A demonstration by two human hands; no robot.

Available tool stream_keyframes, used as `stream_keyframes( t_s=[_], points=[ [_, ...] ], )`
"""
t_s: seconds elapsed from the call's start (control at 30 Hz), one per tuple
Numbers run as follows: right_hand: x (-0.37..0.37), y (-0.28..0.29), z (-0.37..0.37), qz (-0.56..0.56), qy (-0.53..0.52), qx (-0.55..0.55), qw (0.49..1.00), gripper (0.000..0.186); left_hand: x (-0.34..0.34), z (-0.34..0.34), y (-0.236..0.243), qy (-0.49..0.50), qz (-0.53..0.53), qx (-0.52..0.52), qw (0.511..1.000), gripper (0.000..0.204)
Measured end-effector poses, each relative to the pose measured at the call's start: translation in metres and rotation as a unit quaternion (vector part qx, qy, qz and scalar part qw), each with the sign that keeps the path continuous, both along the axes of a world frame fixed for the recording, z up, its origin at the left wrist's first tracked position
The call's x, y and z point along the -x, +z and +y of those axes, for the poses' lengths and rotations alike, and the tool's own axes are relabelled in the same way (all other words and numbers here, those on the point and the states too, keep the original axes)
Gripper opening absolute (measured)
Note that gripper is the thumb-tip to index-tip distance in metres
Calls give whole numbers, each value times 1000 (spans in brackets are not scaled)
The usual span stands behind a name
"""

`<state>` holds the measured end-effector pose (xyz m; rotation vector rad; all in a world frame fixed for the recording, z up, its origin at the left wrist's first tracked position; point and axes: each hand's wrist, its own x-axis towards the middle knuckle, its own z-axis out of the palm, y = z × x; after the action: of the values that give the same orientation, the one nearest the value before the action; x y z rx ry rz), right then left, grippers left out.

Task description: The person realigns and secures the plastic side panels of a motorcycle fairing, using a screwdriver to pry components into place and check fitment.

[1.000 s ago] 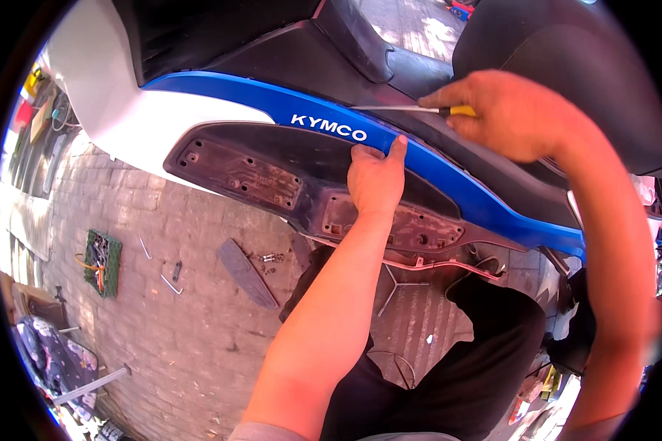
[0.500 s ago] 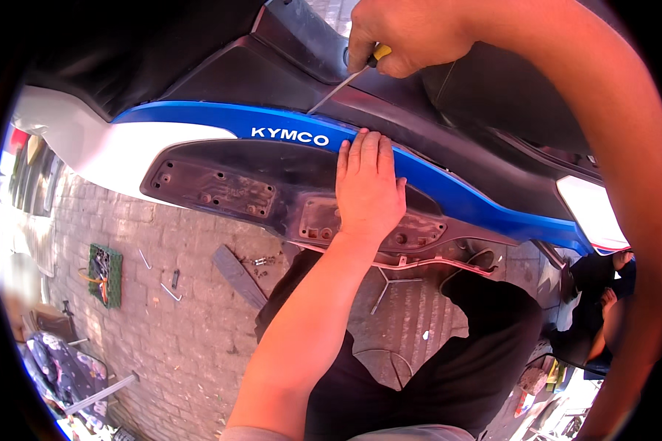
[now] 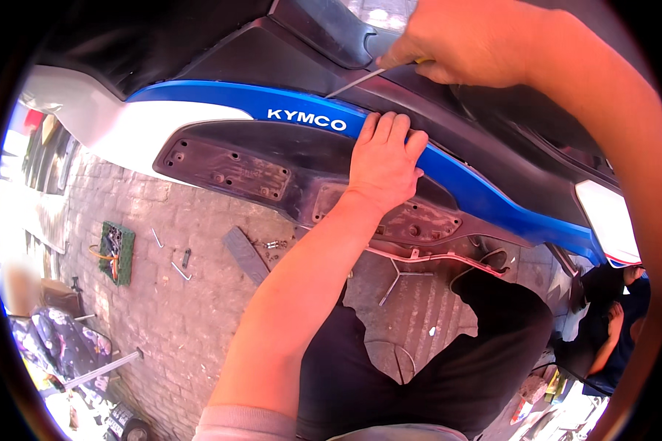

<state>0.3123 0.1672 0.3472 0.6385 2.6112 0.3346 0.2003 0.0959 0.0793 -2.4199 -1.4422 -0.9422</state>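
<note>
A scooter's long blue side panel (image 3: 305,115) runs across the view, against dark plastic bodywork (image 3: 272,62). My left hand (image 3: 386,165) hooks its bent fingers over the panel's upper edge, right of the white lettering. Above it, my right hand (image 3: 463,44) grips a screwdriver (image 3: 354,82) whose yellow handle is mostly hidden in the fist. The thin metal shaft slants down to the left, its tip at the seam between the blue panel and the dark plastic. Below the blue panel lies a dusty dark footboard (image 3: 232,173) with screw holes.
On the brick paving (image 3: 184,323) stand a green basket of tools (image 3: 116,253), hex keys (image 3: 181,271), a dark flat strip (image 3: 245,253) and a three-armed wrench (image 3: 399,275). A reddish metal rail (image 3: 449,257) sticks out under the footboard. Another person (image 3: 603,331) is at the right.
My left hand's fingers, flatter before, now bend over the panel edge. My right hand has turned, tilting the screwdriver flatter, with its tip still at the seam. The whole view has shifted slightly.
</note>
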Motion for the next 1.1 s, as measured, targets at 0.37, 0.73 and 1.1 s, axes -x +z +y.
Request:
stream_keyframes(
  t_s=[0.37, 0.73, 1.1],
  points=[
    [7, -59, -139, 314, -231, 58, 919, 46, 28, -15, -5, 19, -17, 4, 1000, 48],
    [77, -121, -170, 492, -261, 134, 820, 58, 32, -20, -4, 11, -125, -71, 990, 25],
    [107, -169, -179, 544, -274, 116, 785, 62, 53, -17, -2, -36, -88, 12, 995, 48]
  ],
)
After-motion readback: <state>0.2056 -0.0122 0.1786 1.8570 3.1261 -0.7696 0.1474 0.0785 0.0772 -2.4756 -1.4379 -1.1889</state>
